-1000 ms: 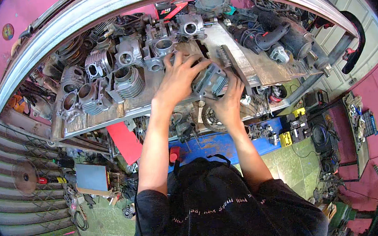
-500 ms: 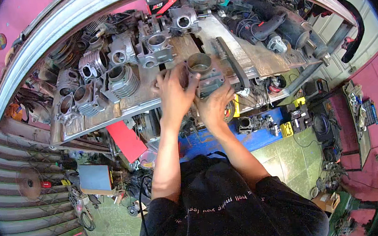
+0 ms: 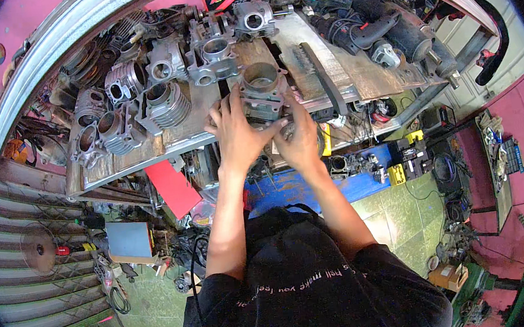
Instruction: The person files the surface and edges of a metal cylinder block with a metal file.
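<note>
A grey metal engine cylinder block (image 3: 261, 79) stands near the front edge of the wooden bench (image 3: 209, 115), its round bore facing up. My left hand (image 3: 235, 134) presses its fingers along the block's left side, with the thumb reaching across the front. On the right side, my right hand (image 3: 298, 139) holds the block with curled fingers, its thumb close to the left thumb. The block's lower front is partly hidden by both hands. To the right lies a dark wire brush (image 3: 325, 80). Another cylinder block (image 3: 216, 60) sits just behind and left.
Several cylinder blocks, one with fins (image 3: 165, 106), crowd the bench's left. A dark power tool (image 3: 363, 33) lies at its right. A metal frame bar (image 3: 125, 15) arches across the back. Below are a red panel (image 3: 174, 188) and a blue surface (image 3: 287, 189) holding parts.
The cylinder block has shifted left and slightly away from me, and sits at a different angle. My right hand has moved from its front to round its right side; the left hand stays on it.
</note>
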Demonstrator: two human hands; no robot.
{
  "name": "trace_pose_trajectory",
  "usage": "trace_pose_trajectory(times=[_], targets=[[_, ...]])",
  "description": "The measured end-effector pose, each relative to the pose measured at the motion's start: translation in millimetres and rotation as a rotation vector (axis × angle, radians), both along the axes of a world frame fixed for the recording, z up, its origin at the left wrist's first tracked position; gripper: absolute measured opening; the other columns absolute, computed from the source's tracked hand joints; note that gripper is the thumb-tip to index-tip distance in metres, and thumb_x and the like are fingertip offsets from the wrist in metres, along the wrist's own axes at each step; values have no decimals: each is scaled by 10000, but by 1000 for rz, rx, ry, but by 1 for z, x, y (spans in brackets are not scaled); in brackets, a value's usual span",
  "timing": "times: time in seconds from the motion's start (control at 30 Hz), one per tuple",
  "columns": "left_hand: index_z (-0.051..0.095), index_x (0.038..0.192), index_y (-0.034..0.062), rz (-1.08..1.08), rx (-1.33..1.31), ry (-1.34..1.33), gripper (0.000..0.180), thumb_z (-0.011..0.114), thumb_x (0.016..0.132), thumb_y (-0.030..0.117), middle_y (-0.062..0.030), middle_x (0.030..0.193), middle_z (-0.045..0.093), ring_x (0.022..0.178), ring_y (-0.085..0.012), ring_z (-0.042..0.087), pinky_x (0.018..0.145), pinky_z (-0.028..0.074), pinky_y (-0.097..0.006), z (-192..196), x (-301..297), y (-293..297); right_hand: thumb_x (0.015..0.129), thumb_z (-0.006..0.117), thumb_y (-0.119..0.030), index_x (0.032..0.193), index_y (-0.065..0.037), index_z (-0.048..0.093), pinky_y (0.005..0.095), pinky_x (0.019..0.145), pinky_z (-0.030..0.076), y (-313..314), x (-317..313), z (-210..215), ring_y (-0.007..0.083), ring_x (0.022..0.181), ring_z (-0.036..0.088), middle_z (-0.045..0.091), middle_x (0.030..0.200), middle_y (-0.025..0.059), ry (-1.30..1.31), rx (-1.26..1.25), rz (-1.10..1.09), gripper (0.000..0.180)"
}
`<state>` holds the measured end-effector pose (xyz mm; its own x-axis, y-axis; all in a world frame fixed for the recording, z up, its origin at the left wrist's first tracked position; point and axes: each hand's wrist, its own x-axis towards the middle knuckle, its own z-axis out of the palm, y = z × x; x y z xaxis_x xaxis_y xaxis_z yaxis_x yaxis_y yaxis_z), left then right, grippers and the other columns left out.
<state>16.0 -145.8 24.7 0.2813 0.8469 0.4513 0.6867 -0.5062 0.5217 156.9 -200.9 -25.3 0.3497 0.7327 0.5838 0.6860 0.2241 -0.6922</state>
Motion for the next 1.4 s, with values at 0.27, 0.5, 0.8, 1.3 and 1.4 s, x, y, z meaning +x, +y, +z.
trace_pose_trajectory(times=[0.27, 0.5, 0.8, 1.3, 1.4], targets=[[496, 1505, 1, 117, -74, -56, 1097, 975, 628, 452, -233, 1410, 629, 1413, -463, 431, 1119, 282, -735, 9, 13, 0, 712, 928, -167, 1579, -115, 510, 515, 1201, 360, 10, 47, 35, 403, 1400, 466, 521, 1531, 196, -195, 21, 44, 964], [531, 1513, 26, 0, -11, 66, 1052, 961, 654, 455, -245, 1439, 629, 1432, -461, 431, 1150, 266, -703, 20, -25, 24, 722, 954, -290, 1607, -306, 502, 604, 1225, 253, 25, 58, 46, 411, 1478, 381, 520, 1538, 186, -361, -107, 46, 994], [419, 1607, 14, 85, -75, -15, 1219, 998, 639, 476, -262, 1478, 599, 1444, -459, 419, 1135, 269, -759, -4, -29, 22, 756, 923, -199, 1528, -302, 601, 585, 1182, 281, 33, 36, 41, 386, 1389, 490, 687, 1354, 128, -308, -135, 62, 843], [474, 1572, -1, -56, -48, -79, 1039, 977, 722, 320, -259, 1393, 634, 1397, -432, 405, 1143, 277, -590, 1, -46, 22, 673, 969, -177, 1401, -235, 711, 498, 1153, 353, 26, 16, 40, 326, 1283, 527, 707, 1214, 81, -258, -23, -49, 775], [486, 1569, 12, -53, -30, -126, 1035, 983, 714, 316, -246, 1385, 637, 1384, -417, 415, 1137, 291, -570, 7, -43, 23, 682, 970, -194, 1396, -231, 717, 486, 1154, 356, 25, 20, 48, 329, 1286, 533, 718, 1204, 83, -129, -57, 10, 758]])
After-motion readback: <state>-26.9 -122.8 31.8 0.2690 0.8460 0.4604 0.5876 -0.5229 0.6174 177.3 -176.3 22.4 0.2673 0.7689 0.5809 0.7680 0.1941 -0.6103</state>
